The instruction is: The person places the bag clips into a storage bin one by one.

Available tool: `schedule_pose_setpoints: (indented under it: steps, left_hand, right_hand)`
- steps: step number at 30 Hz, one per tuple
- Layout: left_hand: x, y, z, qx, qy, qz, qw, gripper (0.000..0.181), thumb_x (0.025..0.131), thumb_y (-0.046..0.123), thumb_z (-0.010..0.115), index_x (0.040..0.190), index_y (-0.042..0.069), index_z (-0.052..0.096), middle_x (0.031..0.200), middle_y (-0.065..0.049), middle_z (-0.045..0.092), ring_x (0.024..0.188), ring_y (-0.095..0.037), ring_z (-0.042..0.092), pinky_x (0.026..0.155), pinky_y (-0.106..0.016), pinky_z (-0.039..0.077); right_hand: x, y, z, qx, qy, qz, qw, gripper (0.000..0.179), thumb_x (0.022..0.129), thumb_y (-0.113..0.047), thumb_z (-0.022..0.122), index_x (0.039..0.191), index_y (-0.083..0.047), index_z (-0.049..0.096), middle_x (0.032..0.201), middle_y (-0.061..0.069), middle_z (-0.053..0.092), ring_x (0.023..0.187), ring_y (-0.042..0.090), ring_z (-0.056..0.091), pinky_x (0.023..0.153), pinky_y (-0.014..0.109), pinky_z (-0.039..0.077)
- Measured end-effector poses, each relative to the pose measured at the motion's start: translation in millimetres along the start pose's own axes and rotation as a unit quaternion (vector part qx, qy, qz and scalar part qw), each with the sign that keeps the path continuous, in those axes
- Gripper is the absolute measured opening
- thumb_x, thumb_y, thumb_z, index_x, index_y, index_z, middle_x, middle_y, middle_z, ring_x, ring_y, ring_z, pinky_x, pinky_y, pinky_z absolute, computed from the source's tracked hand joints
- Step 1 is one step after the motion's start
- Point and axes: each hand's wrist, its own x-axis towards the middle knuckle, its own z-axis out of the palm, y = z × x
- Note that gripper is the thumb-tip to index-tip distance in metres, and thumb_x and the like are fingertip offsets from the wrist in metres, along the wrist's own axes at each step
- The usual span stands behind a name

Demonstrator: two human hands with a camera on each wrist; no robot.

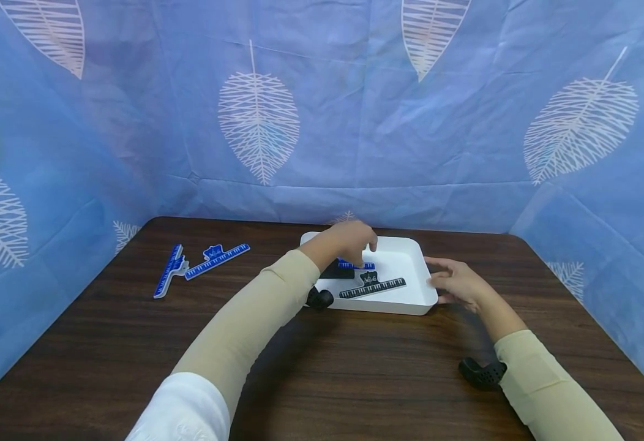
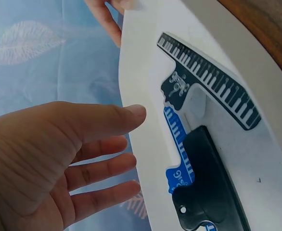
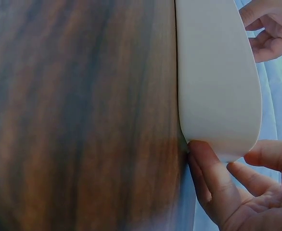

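Note:
In the head view, a white tray (image 1: pixel 415 257) holds a black clip printed with piano keys (image 1: pixel 373 288), a blue clip (image 1: pixel 363 266) and a plain-faced black clip (image 1: pixel 337 270). My left hand (image 1: pixel 351 239) hovers over the tray's far side, its fingers loosely bent with nothing between them. The left wrist view shows the plain black clip (image 2: pixel 203 168) overlapping the blue clip (image 2: pixel 177 137); a scrap of blue peeks out under its lower end. My right hand (image 3: pixel 247 187) holds the tray's right end, fingertips low on the outer wall and thumb at the rim.
Two more blue piano-key clips, one slanted (image 1: pixel 217 261) and one more upright (image 1: pixel 169 272), lie on the dark wooden table (image 1: pixel 79 343) at the left. Behind the table hangs a blue leaf-patterned cloth (image 1: pixel 333 122). Black wrist devices (image 1: pixel 483 373) sit below both wrists.

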Motion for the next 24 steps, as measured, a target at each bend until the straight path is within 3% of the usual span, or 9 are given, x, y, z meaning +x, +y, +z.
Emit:
schedule_pose_setpoints:
  steps: [7, 15, 24]
  left_hand:
    - [-8.4, 4.9, -2.8, 0.007, -0.004, 0.033, 0.9994, 0.040, 0.087, 0.022, 0.074, 0.125, 0.013, 0.066, 0.118, -0.001, 0.065, 0.108, -0.015, 0.058, 0.092, -0.028, 0.047]
    - [-21.0, 8.3, -2.0, 0.021, 0.004, 0.042, 0.9989, 0.039, 0.088, 0.025, 0.073, 0.125, 0.014, 0.066, 0.115, 0.000, 0.066, 0.107, -0.015, 0.058, 0.091, -0.031, 0.048]
    - [-38.3, 6.0, 2.5, 0.013, 0.052, 0.060, 0.9968, 0.034, 0.090, 0.026, 0.071, 0.122, 0.014, 0.067, 0.111, 0.000, 0.066, 0.103, -0.014, 0.059, 0.090, -0.031, 0.048]
  right_hand:
    - [-0.3, -1.1, 0.6, 0.000, 0.000, 0.000, 1.0000, 0.065, 0.097, -0.004, 0.055, 0.153, 0.000, 0.022, 0.134, 0.036, 0.047, 0.094, 0.021, 0.067, 0.072, 0.037, 0.058]
    - [-0.1, -1.4, 0.4, 0.003, -0.003, 0.005, 1.0000, 0.066, 0.097, -0.005, 0.055, 0.154, 0.000, 0.021, 0.136, 0.037, 0.045, 0.096, 0.023, 0.066, 0.074, 0.038, 0.058]
    - [-0.4, -1.8, 0.3, 0.008, -0.008, 0.000, 0.9999, 0.066, 0.097, -0.004, 0.054, 0.153, 0.001, 0.020, 0.135, 0.037, 0.045, 0.096, 0.024, 0.067, 0.075, 0.038, 0.058]
